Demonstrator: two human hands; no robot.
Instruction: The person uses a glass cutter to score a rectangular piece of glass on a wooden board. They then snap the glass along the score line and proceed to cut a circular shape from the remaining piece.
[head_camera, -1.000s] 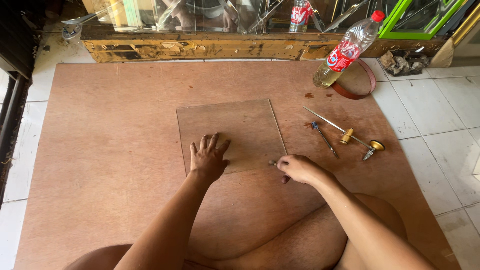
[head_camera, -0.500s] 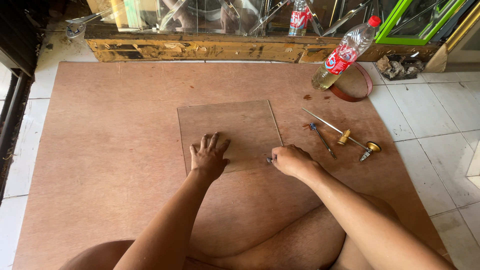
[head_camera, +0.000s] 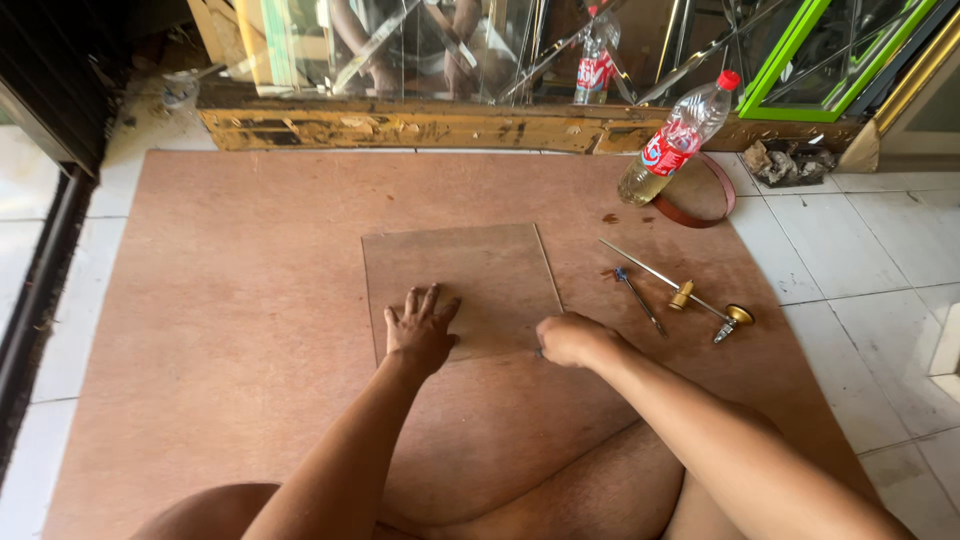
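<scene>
Square glass pane (head_camera: 465, 285) flat on the brown board (head_camera: 200, 300), near the middle, just in front of the knees. Left hand (head_camera: 420, 330) pressed palm down on the near part of the pane with fingers spread wide, forearm straight up from below; right hand (head_camera: 570, 340) curled into a loose fist at the near right corner of the pane, touching its edge, whether something small is held inside cannot be told. Further right, well apart from the hands, two thin metal tools (head_camera: 680, 295) on the board and a plastic bottle (head_camera: 675, 145) leaning by the wooden frame (head_camera: 400, 125).
</scene>
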